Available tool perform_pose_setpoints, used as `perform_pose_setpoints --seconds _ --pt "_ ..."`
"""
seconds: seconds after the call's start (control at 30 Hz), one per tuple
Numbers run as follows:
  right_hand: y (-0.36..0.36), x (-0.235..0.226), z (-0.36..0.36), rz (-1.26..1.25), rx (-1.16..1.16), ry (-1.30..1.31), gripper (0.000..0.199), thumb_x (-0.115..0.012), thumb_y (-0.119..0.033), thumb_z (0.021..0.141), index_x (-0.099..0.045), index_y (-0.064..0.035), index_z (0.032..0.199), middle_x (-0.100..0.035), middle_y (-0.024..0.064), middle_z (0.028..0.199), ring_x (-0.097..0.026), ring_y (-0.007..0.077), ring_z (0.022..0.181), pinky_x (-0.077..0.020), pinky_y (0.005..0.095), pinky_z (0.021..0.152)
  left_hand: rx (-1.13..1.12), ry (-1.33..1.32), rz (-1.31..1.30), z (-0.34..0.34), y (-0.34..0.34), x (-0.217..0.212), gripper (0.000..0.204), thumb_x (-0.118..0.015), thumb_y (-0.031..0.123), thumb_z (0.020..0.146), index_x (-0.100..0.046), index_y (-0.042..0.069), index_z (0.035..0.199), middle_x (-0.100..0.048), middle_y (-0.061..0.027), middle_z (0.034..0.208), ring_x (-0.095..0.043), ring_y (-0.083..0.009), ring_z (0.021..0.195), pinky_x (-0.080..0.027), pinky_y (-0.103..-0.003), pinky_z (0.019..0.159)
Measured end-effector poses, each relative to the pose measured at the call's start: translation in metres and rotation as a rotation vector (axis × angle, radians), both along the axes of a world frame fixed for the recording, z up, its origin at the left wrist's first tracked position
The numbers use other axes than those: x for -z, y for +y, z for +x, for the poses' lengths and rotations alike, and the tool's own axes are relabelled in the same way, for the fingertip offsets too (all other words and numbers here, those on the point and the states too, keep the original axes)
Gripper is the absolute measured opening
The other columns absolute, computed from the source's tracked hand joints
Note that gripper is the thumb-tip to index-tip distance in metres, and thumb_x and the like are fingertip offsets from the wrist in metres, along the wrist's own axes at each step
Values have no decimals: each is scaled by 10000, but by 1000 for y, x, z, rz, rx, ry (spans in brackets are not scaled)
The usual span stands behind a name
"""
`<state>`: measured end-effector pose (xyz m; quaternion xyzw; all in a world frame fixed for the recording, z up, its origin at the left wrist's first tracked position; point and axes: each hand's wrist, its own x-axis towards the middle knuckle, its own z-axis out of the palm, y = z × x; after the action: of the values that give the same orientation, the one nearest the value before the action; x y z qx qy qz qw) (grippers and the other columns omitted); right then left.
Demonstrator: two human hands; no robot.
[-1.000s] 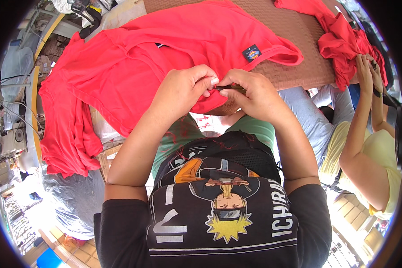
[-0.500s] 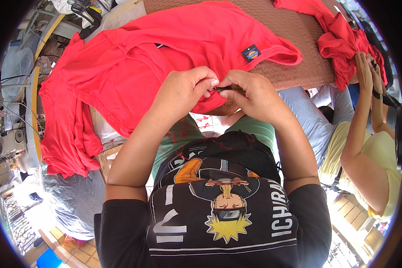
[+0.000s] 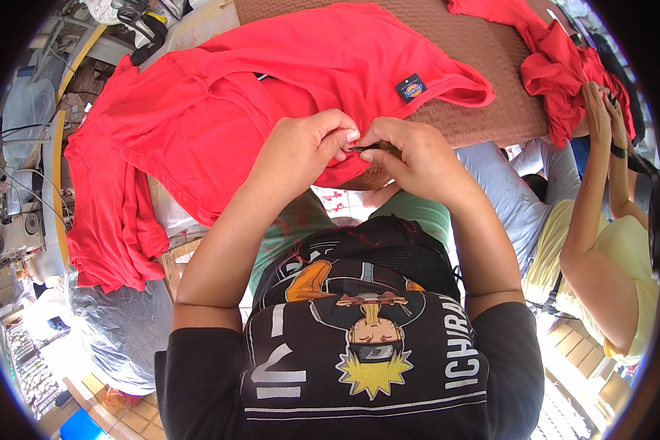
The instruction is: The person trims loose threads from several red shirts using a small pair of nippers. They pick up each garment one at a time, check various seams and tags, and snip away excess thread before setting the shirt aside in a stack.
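Note:
A red garment [image 3: 220, 125] lies spread over the table and hangs off its left side. A small dark square label [image 3: 412, 89] sits on the garment near its right end. My left hand [image 3: 308, 143] is closed, its thumb and finger pinching the garment's near edge. My right hand [image 3: 414, 154] is closed around a small, dark, narrow tool [image 3: 363, 148]; its tip points left and meets the cloth at my left fingertips. Most of the tool is hidden in my right fingers, so its kind is unclear.
The table has a brown textured cover [image 3: 484, 70]. To the right, a person in yellow [image 3: 601, 257] handles another red garment [image 3: 557, 73]. Plastic-wrapped goods [image 3: 117, 330] stand low on the left. Wires and machine parts [image 3: 26, 220] crowd the far left.
Hardly anything differs. Both my hands keep the same pinch, and the red cloth with its label has shifted very slightly.

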<state>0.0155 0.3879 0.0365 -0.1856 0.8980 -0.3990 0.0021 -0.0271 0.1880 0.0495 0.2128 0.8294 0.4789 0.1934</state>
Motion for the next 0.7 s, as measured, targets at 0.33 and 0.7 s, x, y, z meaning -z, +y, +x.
perform_pose_setpoints --seconds 0.33,0.7 --pt "23 -10 -2 -54 99 72 199 -687 -132 845 -637 -44 1017 -674 130 882 -661 272 808 -508 350 715 119 402 155 -5 -11 -17 101 -611 88 911 -659 8 950 -674 -101 1012 -638 -161 922 -503 -290 800" --pt "42 -22 -4 -177 244 4 244 -701 -107 857 -622 5 1059 -691 101 941 -663 188 871 -511 308 802 373 445 242 7 -22 -64 111 -614 81 879 -694 25 826 -660 -108 1010 -586 -229 999 -444 -355 885"
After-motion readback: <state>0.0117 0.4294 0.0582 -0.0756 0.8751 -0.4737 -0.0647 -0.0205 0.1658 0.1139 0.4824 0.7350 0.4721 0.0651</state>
